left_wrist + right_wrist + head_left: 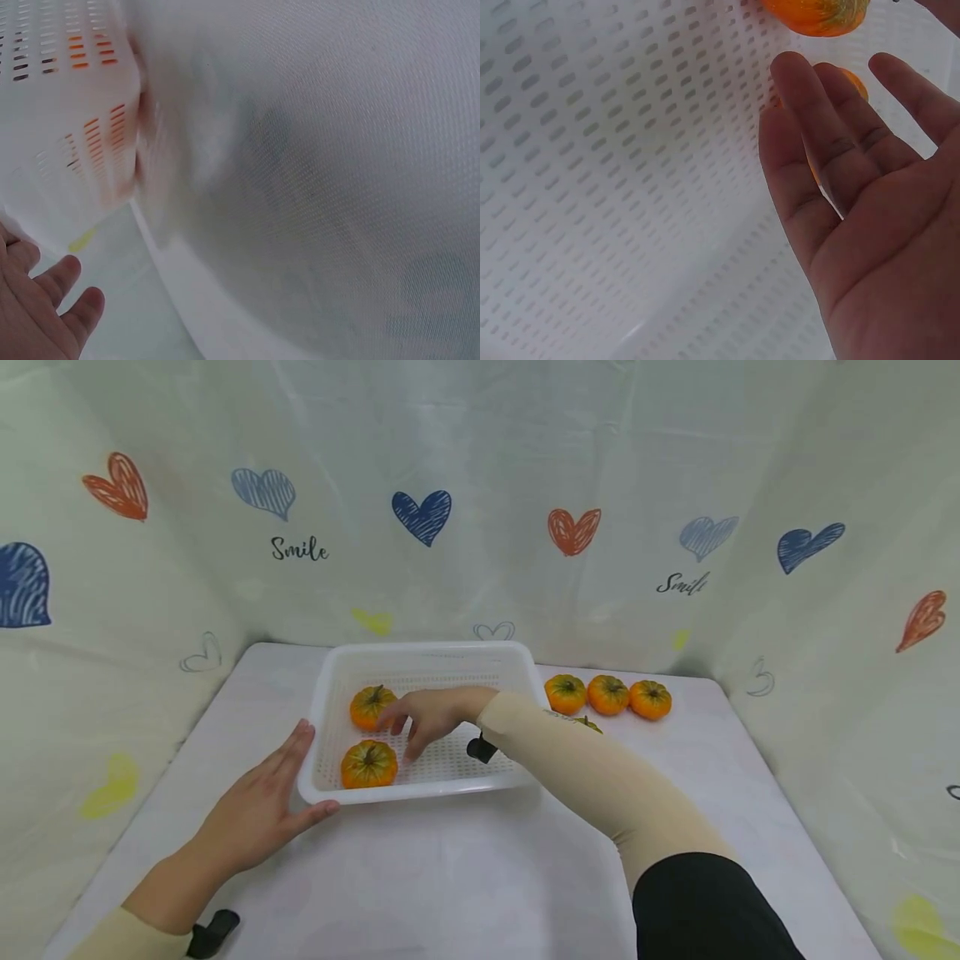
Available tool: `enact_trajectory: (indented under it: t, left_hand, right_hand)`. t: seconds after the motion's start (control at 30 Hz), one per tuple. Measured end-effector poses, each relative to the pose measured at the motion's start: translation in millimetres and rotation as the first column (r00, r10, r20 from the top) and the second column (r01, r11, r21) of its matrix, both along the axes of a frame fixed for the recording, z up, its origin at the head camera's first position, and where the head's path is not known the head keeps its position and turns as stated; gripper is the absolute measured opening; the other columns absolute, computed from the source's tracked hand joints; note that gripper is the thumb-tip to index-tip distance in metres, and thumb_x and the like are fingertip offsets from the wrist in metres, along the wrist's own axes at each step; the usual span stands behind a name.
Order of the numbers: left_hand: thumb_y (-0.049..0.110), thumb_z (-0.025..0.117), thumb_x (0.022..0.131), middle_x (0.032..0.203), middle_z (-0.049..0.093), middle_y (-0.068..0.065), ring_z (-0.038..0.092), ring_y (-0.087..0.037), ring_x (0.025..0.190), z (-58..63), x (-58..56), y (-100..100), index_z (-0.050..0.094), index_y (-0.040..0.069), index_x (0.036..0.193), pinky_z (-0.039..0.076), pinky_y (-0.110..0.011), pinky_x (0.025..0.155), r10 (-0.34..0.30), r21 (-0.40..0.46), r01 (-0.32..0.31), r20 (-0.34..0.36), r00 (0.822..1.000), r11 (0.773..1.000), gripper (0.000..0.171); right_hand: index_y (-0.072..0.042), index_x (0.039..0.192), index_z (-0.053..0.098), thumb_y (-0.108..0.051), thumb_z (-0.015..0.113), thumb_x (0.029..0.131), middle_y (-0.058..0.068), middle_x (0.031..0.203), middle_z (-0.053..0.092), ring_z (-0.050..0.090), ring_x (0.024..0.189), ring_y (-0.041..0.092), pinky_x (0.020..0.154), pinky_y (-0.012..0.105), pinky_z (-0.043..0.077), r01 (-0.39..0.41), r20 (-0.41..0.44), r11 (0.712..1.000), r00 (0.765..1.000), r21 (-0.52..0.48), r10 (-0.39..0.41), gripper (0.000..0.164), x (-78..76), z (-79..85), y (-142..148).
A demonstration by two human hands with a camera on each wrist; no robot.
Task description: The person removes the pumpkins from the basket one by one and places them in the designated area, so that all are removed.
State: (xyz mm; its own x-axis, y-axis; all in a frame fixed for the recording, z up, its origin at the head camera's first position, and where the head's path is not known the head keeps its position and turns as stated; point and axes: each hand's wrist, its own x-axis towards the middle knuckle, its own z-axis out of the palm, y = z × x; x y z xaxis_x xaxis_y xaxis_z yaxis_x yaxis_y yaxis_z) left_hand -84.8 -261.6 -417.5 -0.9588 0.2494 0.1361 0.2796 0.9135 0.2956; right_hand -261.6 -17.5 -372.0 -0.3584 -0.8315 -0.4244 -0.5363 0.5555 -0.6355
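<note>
A white perforated plastic basket [435, 790] stands on the table, with two small orange-and-green pumpkins in its left part. The rear pumpkin [370, 707] is right at the fingertips of my right hand [431, 717], which reaches down into the basket. The front pumpkin [367, 766] sits just left of that hand's thumb. In the right wrist view those fingers are loosely spread, with nothing in the palm, and partly cover one pumpkin [857, 84]. My left hand [251, 810] rests against the basket's left end, its fingers extended along the side and thumb at the front corner.
To the right of the basket, three more pumpkins [608, 695] stand in a row near the table's back edge. Another pumpkin [589, 723] is mostly hidden behind the right forearm. A pale sheet [487, 585] printed with hearts hangs behind the table [450, 877].
</note>
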Motion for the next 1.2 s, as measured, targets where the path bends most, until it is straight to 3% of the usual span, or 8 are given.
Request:
enact_trajectory:
  t: [0.23,0.6,0.9,1.2]
  left_hand:
    - [0.061,0.069,0.086,0.165,0.012,-0.015,0.036,-0.046,0.137,-1.7,-0.3,0.6,0.004,0.006,0.16,0.037,-0.063,0.103,-0.012,0.014,0.012,-0.002,1.0,1.0,0.113]
    - [0.058,0.072,0.085,0.165,0.012,-0.015,0.034,-0.045,0.138,-0.8,1.2,2.4,0.003,0.007,0.16,0.037,-0.064,0.104,-0.005,0.016,0.005,-0.005,1.0,1.0,0.114]
    - [0.057,0.072,0.085,0.165,0.012,-0.015,0.033,-0.044,0.14,-3.0,0.7,1.2,0.003,0.007,0.16,0.037,-0.063,0.104,-0.007,0.013,0.008,-0.013,1.0,1.0,0.114]
    - [0.059,0.071,0.085,0.166,0.012,-0.014,0.034,-0.043,0.139,-5.2,1.1,-0.2,0.004,0.008,0.161,0.037,-0.062,0.104,-0.002,0.012,0.003,-0.031,1.0,1.0,0.113]
  right_hand:
    - [-0.011,0.148,0.049,-0.015,0.085,0.081,0.007,0.136,0.055,0.063,0.103,0.014,0.087,0.02,0.051,-0.014,0.045,1.0,0.999,-0.001,0.014,0.076,3.2,-9.9,-7.7]
    - [-0.02,0.152,0.043,-0.02,0.087,0.079,-0.004,0.123,0.056,0.06,0.103,0.009,0.09,0.02,0.049,0.007,0.044,1.0,0.999,-0.002,-0.007,0.086,10.5,-27.4,-15.0]
    - [-0.027,0.151,0.043,-0.019,0.086,0.08,-0.008,0.131,0.055,0.055,0.11,0.008,0.095,0.022,0.046,-0.024,0.01,1.0,1.0,0.014,0.024,0.084,10.1,-35.8,-18.3]
    - [-0.029,0.151,0.044,-0.012,0.087,0.078,-0.007,0.136,0.053,0.055,0.111,0.011,0.094,0.022,0.047,-0.017,0.03,1.0,0.999,0.012,0.016,0.086,10.9,-40.9,-22.6]
